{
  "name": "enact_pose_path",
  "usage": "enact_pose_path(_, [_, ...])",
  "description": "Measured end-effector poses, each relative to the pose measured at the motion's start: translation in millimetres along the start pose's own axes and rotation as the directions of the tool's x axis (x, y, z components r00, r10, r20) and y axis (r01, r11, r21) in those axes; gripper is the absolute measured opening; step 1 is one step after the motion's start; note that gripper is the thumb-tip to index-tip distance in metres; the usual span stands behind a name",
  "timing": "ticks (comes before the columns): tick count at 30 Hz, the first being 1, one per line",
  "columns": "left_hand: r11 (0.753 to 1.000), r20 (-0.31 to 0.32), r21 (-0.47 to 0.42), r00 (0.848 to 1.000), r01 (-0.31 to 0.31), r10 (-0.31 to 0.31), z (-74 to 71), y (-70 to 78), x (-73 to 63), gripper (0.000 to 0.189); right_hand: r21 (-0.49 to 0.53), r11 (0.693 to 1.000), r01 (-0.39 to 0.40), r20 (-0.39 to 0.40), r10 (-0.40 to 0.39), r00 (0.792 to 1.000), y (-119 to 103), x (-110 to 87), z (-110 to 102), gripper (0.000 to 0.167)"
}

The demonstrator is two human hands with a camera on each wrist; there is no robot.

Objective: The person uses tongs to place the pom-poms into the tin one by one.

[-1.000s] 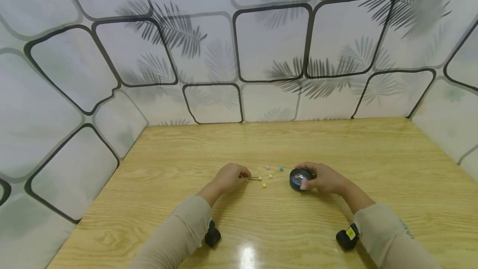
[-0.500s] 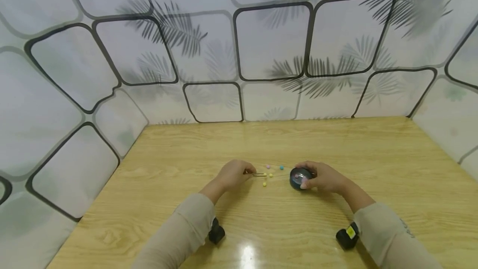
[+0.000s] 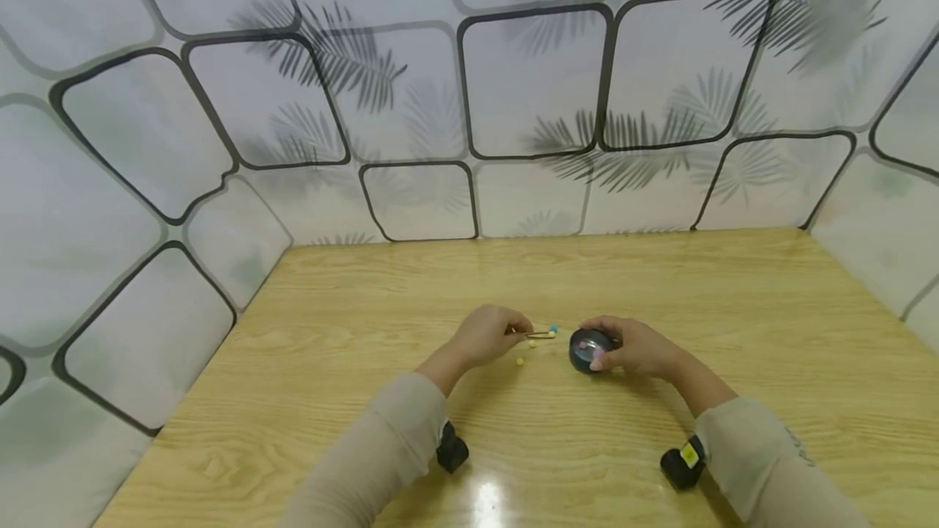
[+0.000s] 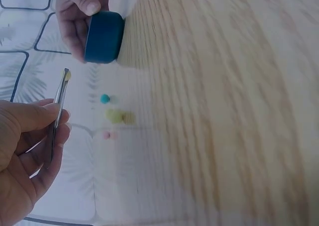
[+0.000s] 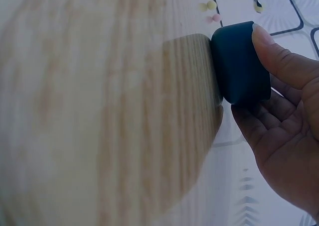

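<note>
My left hand (image 3: 493,334) pinches metal tweezers (image 4: 58,104), and a yellow bead (image 4: 68,76) sits between their tips, held above the table. The tips point toward a small dark teal round bowl (image 3: 584,354), which stands on the table a short way to the right. Around the bowl's side curl the thumb and fingers of my right hand (image 3: 637,346). Something pink shows inside the bowl in the head view. On the table between the hands lie a blue bead (image 4: 105,98), a pink bead (image 4: 106,135) and yellow beads (image 3: 520,362).
The wooden table (image 3: 367,283) reaches back to a patterned wall (image 3: 535,88) with dark outlines and leaf prints. Black wrist cameras hang under both sleeves, one at the left wrist (image 3: 451,450) and one at the right wrist (image 3: 682,469).
My left hand has moved right and slightly away, and the tweezers now carry a yellow bead toward the bowl. The right hand and the bowl have stayed in place.
</note>
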State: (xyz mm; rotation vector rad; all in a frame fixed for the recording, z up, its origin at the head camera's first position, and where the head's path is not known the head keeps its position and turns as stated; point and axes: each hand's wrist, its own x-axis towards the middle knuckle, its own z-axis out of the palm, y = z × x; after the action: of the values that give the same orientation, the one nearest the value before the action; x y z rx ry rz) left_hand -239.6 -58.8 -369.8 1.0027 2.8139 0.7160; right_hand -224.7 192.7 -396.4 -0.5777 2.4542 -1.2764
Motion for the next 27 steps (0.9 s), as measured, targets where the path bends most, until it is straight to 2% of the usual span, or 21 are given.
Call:
enact_pose_path(9, [0.999,0.02,-0.048,1.0,-0.009,0.01,7.9,13.6,12.2,0.015,-0.025,1.0,0.004,-0.011,-0.004,1.0,-3,-2.6,-1,0.06])
enact_pose_path(14, [0.999,0.024,-0.028,0.999,-0.032,0.033,13.2,18.4,16.1,0.014,-0.037,0.999,0.002,-0.012,-0.003,1.0,-4,-3.2,0,0.061])
enact_pose_path(27, [0.998,0.05,-0.012,0.997,-0.064,0.065,19.8,21.4,19.0,0.013,-0.023,1.0,0.002,-0.009,-0.002,1.0,2,-3.0,2,0.061])
